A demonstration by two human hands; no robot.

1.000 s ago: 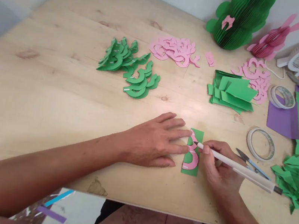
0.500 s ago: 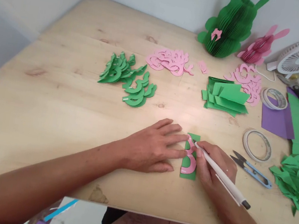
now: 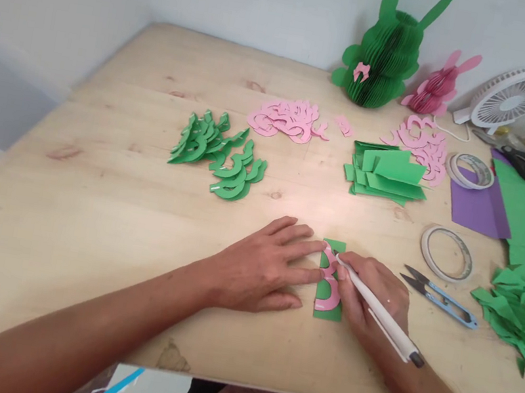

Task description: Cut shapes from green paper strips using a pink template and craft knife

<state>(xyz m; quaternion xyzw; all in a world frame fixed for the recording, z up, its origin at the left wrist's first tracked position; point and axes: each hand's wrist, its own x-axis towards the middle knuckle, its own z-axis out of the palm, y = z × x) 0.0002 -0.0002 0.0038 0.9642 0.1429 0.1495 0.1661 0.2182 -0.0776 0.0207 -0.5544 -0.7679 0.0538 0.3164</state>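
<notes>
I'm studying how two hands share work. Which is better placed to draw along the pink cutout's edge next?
Probably the right hand: it holds the white pen, tip beside the pink cutout. The left hand has no pen; its fingertips seem to steady the cutout on the green strip.

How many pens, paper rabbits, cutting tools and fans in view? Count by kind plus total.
Pens: 1 (white pen)
Paper rabbits: 2 (green rabbit, pink rabbit)
Cutting tools: 2 (black-handled scissors, blue snips)
Fans: 1 (white fan)
Total: 6
</notes>
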